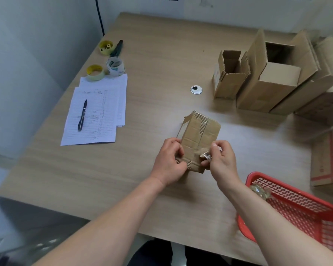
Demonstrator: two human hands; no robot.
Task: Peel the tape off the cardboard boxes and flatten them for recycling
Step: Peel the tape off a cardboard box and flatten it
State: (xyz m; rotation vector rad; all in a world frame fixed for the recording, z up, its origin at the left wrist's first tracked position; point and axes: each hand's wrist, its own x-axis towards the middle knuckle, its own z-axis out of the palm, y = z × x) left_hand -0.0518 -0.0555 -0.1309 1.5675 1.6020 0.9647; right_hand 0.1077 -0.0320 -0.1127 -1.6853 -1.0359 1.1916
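Small cardboard box [199, 135], taped, held over the middle of the wooden table [161, 54].

Head view: the left hand [169, 162] curls round the box's near left edge; the right hand [220, 160] pinches a crumpled strip of clear tape [205, 155] at its near right corner. Opened boxes [265, 77] stand far right, a red basket [296, 208] near right.

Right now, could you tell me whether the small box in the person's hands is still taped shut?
Still shut: clear tape crosses the small box, and the right hand pinches a peeled end while the left hand grips it.
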